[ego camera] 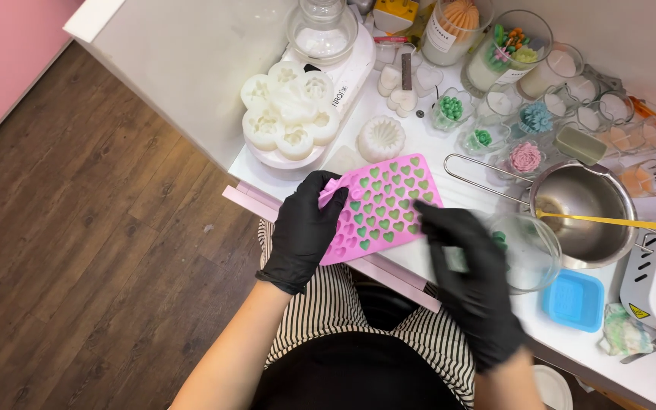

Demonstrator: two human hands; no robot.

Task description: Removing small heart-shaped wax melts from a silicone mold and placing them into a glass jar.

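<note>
White worktop [449, 156] crowded, dark wood floor [93, 228] | both gloved hands grip pink heart mould [380, 205]: left hand [305, 228], right hand [468, 266]

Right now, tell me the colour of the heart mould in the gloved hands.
Pink, with green-filled heart cavities: the heart mould, seen in the head view.
</note>
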